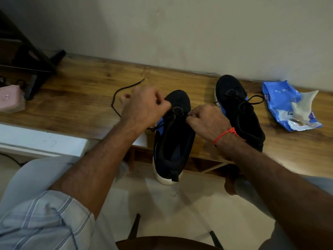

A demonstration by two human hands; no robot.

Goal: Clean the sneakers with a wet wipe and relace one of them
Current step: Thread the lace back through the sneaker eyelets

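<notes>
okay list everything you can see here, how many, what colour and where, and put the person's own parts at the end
sneakers: two, black with blue sides and white soles; near sneaker at the table's front edge with its heel hanging over, far sneaker to its right, laced.
lace: one, black, trailing loose on the table left of the near sneaker.
wipes pack: one, blue and white, far right on the table.
table: one, brown wood, along the wall.
pink box: one, left end of the table.
dark stand: one, black, back left.
wrist thread: one, orange-red, on the right wrist.
left hand: pinches the lace at the near sneaker's eyelets.
right hand: pinches the lace on the other side.
</notes>
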